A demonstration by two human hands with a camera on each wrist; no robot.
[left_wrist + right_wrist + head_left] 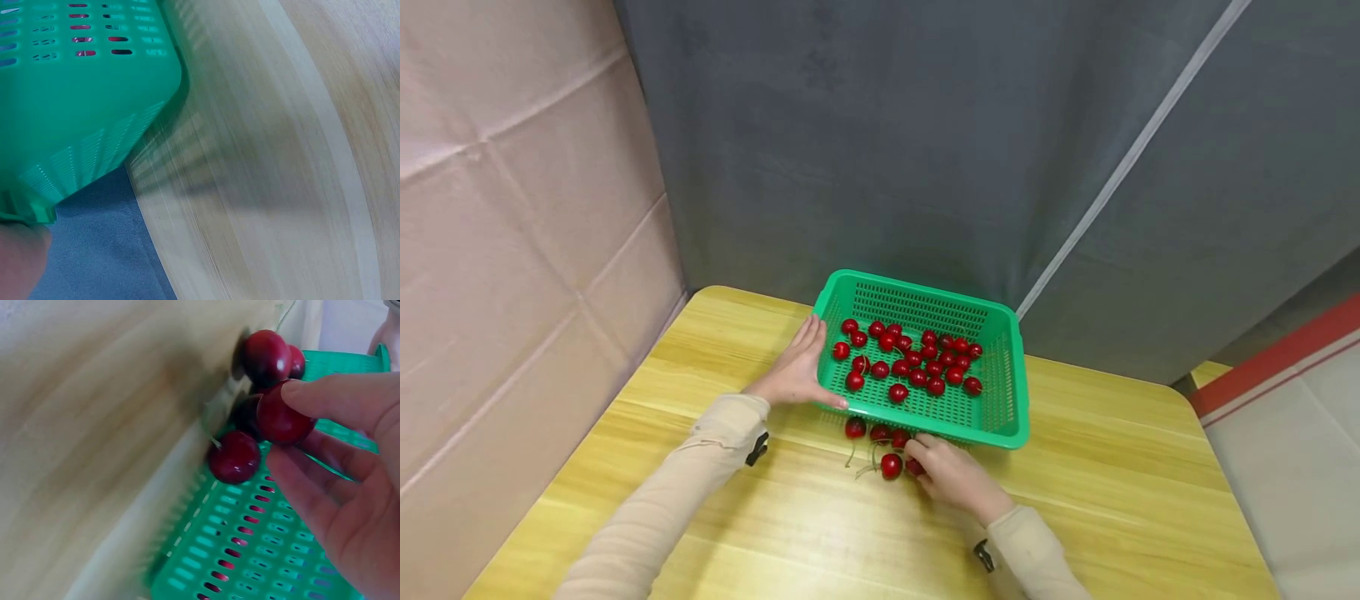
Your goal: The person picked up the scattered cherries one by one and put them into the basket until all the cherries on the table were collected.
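Note:
A green slotted basket (pixel 1009 392) stands on a wooden table (pixel 1112 500) and holds several red cherries (pixel 917 360). My left hand (pixel 805 362) lies with straight fingers against the basket's left wall, thumb along the front corner. In the left wrist view only the basket (pixel 81 94) and one fingertip (pixel 19 262) show. A few loose cherries (pixel 891 465) lie on the table just in front of the basket. My right hand (pixel 925 458) is among them, and in the right wrist view it pinches one cherry (pixel 284 419) between thumb and finger. Two more cherries (pixel 234 456) lie beside it.
A grey curtain (pixel 925 150) hangs behind the table, and a pink padded wall (pixel 512 250) stands at the left. The table's rounded far corners lie close behind the basket. Bare wood stretches to the right (pixel 1150 467) and toward me.

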